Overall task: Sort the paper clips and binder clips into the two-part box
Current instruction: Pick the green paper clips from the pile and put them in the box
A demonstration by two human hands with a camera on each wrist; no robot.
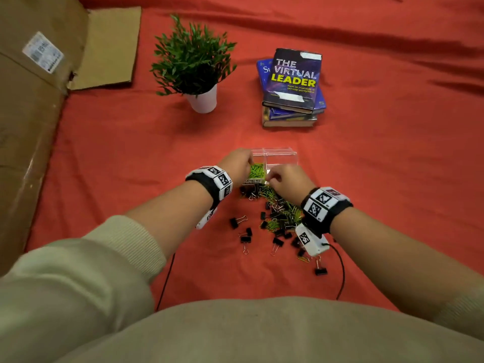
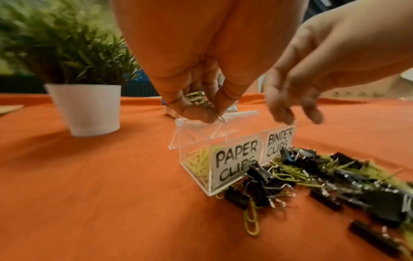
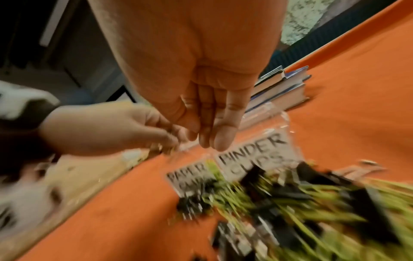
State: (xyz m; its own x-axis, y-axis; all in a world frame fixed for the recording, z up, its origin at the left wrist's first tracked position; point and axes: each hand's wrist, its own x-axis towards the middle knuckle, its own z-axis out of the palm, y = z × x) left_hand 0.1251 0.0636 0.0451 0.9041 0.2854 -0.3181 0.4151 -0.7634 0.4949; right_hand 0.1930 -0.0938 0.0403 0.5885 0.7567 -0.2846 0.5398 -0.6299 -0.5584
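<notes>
A clear two-part box [image 1: 281,158] stands on the orange cloth, its halves labelled "PAPER CLIPS" and "BINDER CLIPS" [image 2: 279,141]. Yellow-green paper clips [image 1: 255,172] lie in the left half [image 2: 200,164]. My left hand [image 2: 208,113] hovers over that half [image 1: 247,163] and pinches a few paper clips [image 2: 196,99] between thumb and fingers. My right hand [image 1: 272,176] hangs at the binder-clip half [image 2: 290,116], fingers straight down and nothing seen in them [image 3: 208,139]. A mixed pile of black binder clips and paper clips [image 1: 277,213] lies against the box front [image 2: 312,176].
A potted plant [image 1: 193,64] stands behind the box to the left, a stack of books [image 1: 293,85] behind it to the right. Flattened cardboard [image 1: 34,100] covers the left side. Loose binder clips [image 1: 245,238] are scattered nearer me. A black cable [image 1: 340,271] trails from my right wrist.
</notes>
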